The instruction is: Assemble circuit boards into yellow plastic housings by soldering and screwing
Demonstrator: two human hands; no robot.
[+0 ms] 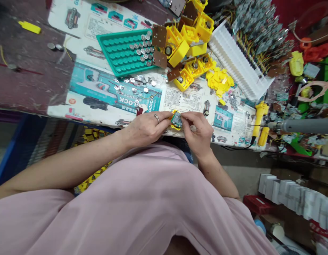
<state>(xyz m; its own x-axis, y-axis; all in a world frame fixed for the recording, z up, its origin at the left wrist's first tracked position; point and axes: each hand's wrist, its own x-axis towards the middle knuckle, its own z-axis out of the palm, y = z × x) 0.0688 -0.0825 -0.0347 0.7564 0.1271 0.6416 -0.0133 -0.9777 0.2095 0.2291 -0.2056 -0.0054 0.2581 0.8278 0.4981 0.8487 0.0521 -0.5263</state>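
Note:
Close to the table's front edge, a small yellow plastic case (175, 128) with a grey-green part (177, 120) in it sits between my hands. My left hand (150, 125), a ring on one finger, pinches the case from its left side. Fingers of my right hand (198, 130) are closed on the right side of the grey-green part. Just beyond lie loose button cells (145, 90) and small metal pieces (134, 90). A green ridged tray (113, 56) farther back bears several button cells at its right end.
Yellow housings with brown boards (178, 49) crowd the back middle, near a pile of yellow pieces (219, 80). A white ridged rack (238, 60) holds wired grey parts. At right are a yellow-handled tool (259, 115) and a grey metal tube (307, 125). Yellow parts (92, 136) fill a container below.

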